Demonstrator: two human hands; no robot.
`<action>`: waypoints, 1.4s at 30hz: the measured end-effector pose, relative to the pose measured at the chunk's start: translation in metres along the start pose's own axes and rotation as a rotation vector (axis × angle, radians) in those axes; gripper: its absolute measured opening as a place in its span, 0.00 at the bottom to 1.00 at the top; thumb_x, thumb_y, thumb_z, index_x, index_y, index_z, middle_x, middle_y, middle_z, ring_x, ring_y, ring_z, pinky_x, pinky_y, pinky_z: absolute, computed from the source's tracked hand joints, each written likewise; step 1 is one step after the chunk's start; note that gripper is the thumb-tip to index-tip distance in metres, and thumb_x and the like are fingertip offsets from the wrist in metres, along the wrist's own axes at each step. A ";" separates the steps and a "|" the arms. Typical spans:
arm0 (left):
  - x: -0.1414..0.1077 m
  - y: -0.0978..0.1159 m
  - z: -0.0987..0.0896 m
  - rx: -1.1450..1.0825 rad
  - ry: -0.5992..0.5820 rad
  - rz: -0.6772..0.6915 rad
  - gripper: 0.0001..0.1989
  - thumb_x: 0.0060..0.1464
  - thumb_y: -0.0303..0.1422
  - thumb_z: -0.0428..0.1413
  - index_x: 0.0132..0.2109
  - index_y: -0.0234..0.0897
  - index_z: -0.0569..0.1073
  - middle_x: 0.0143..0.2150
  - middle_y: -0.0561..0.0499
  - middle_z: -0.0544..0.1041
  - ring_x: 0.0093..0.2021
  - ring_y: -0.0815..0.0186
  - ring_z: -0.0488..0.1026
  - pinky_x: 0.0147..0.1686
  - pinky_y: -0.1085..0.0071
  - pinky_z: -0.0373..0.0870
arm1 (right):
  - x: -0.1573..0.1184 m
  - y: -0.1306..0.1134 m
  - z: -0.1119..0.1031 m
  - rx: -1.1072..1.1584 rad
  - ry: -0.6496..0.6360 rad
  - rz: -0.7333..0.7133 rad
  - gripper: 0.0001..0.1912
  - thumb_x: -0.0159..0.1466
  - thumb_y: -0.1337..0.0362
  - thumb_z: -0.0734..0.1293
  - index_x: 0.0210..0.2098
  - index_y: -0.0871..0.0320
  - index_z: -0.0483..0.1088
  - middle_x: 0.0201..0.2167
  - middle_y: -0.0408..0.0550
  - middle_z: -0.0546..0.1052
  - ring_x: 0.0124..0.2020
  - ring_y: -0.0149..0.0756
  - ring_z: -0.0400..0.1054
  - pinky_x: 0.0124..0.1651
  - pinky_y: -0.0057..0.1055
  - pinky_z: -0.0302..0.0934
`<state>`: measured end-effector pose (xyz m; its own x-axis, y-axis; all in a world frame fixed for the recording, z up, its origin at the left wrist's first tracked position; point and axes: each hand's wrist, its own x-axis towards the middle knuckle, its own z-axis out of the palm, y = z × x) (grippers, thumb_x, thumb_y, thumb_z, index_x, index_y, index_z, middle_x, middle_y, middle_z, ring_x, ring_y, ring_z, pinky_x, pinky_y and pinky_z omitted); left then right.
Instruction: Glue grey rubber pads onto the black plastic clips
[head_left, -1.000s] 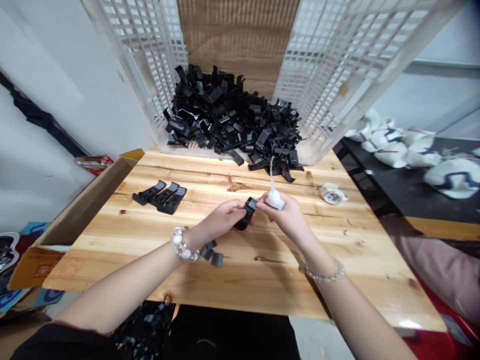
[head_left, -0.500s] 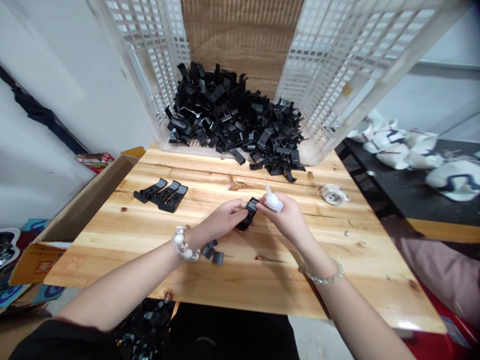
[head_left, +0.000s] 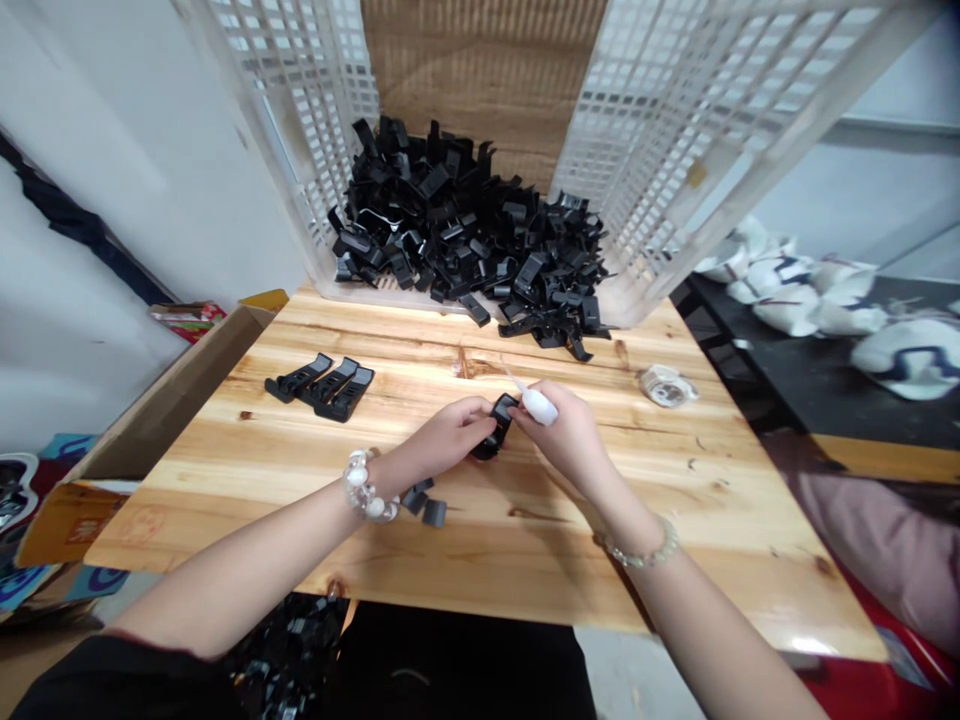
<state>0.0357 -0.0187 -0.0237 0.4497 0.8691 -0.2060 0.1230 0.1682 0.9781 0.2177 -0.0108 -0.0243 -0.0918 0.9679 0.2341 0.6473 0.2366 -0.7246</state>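
In the middle of the wooden table (head_left: 622, 480), my left hand (head_left: 450, 437) grips a black plastic clip-like part (head_left: 501, 412) between thumb and fingers. My right hand (head_left: 566, 435) is closed round a small white bottle with a thin nozzle (head_left: 539, 406), tilted with its tip up and to the left. My right fingertips also touch the black part's right side. Small dark grey curved pieces (head_left: 433, 512) lie by my left wrist. To the left, several similar black parts (head_left: 345, 392) with grey ends rest side by side.
A white plastic basket (head_left: 645, 300) lies on its side at the back, black parts (head_left: 465, 230) heaped inside and spilling out. A roll of clear tape (head_left: 666, 386) sits at right. Cardboard boxes (head_left: 180, 390) stand left; another person's sleeve (head_left: 885, 560) shows at right.
My right hand has turned the white bottle, so its nozzle leans further left. My left hand keeps its grip on the black part.
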 end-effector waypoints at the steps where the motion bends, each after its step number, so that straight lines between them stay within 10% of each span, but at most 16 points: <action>1: 0.000 0.000 0.000 0.003 -0.009 0.010 0.10 0.60 0.36 0.51 0.38 0.34 0.72 0.35 0.48 0.77 0.32 0.66 0.74 0.33 0.70 0.69 | 0.000 0.000 0.000 0.013 -0.012 0.037 0.08 0.56 0.62 0.69 0.26 0.56 0.65 0.25 0.44 0.72 0.28 0.36 0.64 0.32 0.31 0.55; 8: 0.003 -0.006 0.000 0.055 -0.038 0.082 0.09 0.59 0.37 0.51 0.36 0.35 0.70 0.32 0.51 0.75 0.33 0.66 0.73 0.36 0.69 0.68 | 0.005 -0.001 -0.004 0.183 -0.085 0.209 0.13 0.51 0.58 0.72 0.28 0.56 0.65 0.25 0.42 0.70 0.28 0.35 0.61 0.32 0.32 0.54; 21: 0.003 -0.009 -0.002 -0.023 0.017 0.105 0.11 0.59 0.40 0.55 0.39 0.36 0.70 0.34 0.50 0.78 0.36 0.65 0.76 0.35 0.72 0.69 | -0.005 -0.006 0.005 0.158 -0.146 0.055 0.08 0.56 0.61 0.69 0.29 0.56 0.66 0.26 0.44 0.73 0.28 0.35 0.63 0.33 0.31 0.57; 34: 0.013 -0.001 -0.028 -0.336 0.154 -0.094 0.06 0.56 0.32 0.56 0.39 0.33 0.69 0.34 0.44 0.80 0.31 0.66 0.78 0.34 0.70 0.74 | 0.008 0.013 0.002 0.495 0.105 0.229 0.12 0.54 0.60 0.70 0.27 0.56 0.62 0.21 0.38 0.66 0.22 0.28 0.58 0.27 0.28 0.53; 42: 0.014 0.007 -0.052 -0.196 0.224 0.008 0.12 0.49 0.36 0.64 0.34 0.32 0.72 0.29 0.48 0.77 0.28 0.68 0.75 0.29 0.74 0.70 | 0.021 0.034 0.004 0.712 0.127 0.322 0.13 0.51 0.61 0.70 0.27 0.55 0.59 0.18 0.39 0.67 0.17 0.26 0.56 0.19 0.27 0.47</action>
<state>-0.0031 0.0183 -0.0185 0.2410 0.9481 -0.2075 -0.0625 0.2285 0.9715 0.2343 0.0177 -0.0466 0.1323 0.9911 -0.0163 -0.0169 -0.0142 -0.9998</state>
